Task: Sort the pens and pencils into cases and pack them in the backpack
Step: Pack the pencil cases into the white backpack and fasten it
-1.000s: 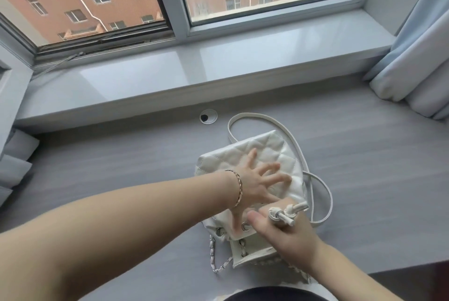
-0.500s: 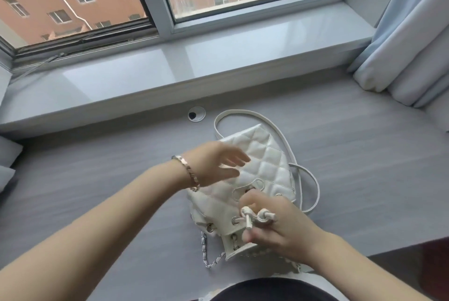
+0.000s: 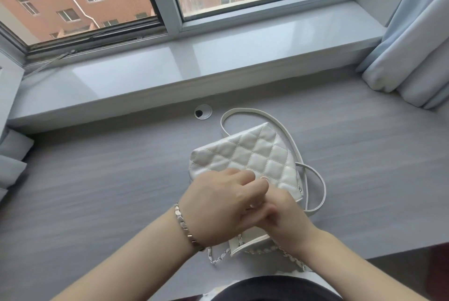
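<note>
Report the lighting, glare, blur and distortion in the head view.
Head view: soft daylight from the window; pale glare on the glossy sill; wide-angle bending bows the sill and window frame; left hand and right hand slightly blurred over the sharper white backpack.

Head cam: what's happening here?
A person works with both hands at the near, top end of a white quilted backpack lying flat on the grey desk. The left hand and right hand meet over its opening, hiding what they hold. No pens, pencils or cases are visible. The straps trail to the right; a chain lies near the desk edge.
</note>
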The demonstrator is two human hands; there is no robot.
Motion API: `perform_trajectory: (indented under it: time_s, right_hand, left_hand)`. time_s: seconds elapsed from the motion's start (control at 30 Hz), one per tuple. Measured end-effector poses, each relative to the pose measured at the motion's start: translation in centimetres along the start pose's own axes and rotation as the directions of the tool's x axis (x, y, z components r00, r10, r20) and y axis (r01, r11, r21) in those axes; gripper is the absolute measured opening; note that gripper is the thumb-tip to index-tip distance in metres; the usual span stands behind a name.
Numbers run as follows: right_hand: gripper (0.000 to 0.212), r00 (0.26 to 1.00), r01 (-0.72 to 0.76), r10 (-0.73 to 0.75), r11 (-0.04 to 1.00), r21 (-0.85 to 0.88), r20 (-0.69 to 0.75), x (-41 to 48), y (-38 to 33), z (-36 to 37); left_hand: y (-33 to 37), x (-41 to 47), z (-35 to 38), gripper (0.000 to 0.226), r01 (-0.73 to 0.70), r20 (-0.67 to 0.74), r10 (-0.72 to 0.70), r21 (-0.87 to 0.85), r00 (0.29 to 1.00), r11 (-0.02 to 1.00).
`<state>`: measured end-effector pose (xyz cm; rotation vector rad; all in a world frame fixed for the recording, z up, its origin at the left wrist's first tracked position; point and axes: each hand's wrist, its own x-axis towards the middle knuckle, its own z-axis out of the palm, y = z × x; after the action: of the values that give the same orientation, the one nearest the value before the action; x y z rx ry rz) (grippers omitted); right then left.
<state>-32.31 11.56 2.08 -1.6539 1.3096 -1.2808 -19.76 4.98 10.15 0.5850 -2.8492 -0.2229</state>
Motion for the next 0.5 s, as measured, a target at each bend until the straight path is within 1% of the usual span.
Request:
perform_trajectory:
  time_s: [0.07, 0.1, 0.2, 0.27, 0.33, 0.37, 0.4, 0.43, 0.47, 0.5]
  right_hand:
    - [0.034, 0.998, 0.064, -0.065, 0.997, -0.041, -0.004, 0.1, 0.1, 0.2]
    - [0.032, 0.998, 0.066, -0.065, 0.995, -0.072, 0.011, 0.1, 0.2, 0.2]
    - [0.034, 0.998, 0.024, -0.018, 0.995, -0.098, 0.059, 0.2, 0.5, 0.3]
    - [0.038, 0.996, -0.012, 0.023, 0.991, -0.136, 0.081, 0.0, 1.2, 0.1]
    - [0.043, 0.987, -0.056, 0.090, 0.968, -0.243, 0.131, -0.3, 2.7, -0.5]
    - [0.048, 0.979, -0.075, 0.132, 0.943, -0.325, 0.156, -0.5, 3.3, -0.7]
    - [0.056, 0.969, -0.089, 0.173, 0.910, -0.404, 0.176, -0.8, 4.0, -0.9]
    - [0.066, 0.956, -0.112, 0.223, 0.878, -0.466, 0.190, -0.9, 4.2, -1.0]
    - [0.071, 0.946, -0.134, 0.258, 0.862, -0.488, 0.196, -0.9, 4.3, -1.1]
    - [0.070, 0.951, -0.133, 0.250, 0.863, -0.487, 0.182, -0.9, 4.2, -1.2]
  left_hand:
    - [-0.4, 0.2, 0.1, 0.026, -0.033, 0.032, 0.035, -0.049, 0.999, 0.998]
    - [-0.7, 0.3, 0.3, 0.025, -0.040, 0.026, 0.042, -0.074, 0.999, 0.996]
    - [-1.0, 0.5, 1.1, 0.027, -0.035, -0.029, 0.031, -0.180, 0.999, 0.983]
    - [-1.0, 0.8, 1.0, 0.024, -0.047, -0.064, 0.034, -0.207, 0.997, 0.977]
    - [-0.8, 1.3, 0.5, 0.018, -0.075, -0.054, 0.065, -0.211, 0.996, 0.975]
    - [-0.6, 1.5, 0.6, 0.014, -0.095, -0.046, 0.088, -0.201, 0.995, 0.975]
    - [-0.4, 1.6, 0.7, 0.015, -0.099, -0.031, 0.095, -0.190, 0.995, 0.977]
    - [-0.2, 1.7, 1.0, 0.020, -0.078, -0.020, 0.075, -0.194, 0.997, 0.978]
    - [-0.1, 1.6, 1.2, 0.021, -0.030, -0.016, 0.027, -0.238, 1.000, 0.971]
    - [-0.2, 1.6, 1.3, 0.019, 0.025, -0.035, -0.037, -0.306, 0.999, 0.952]
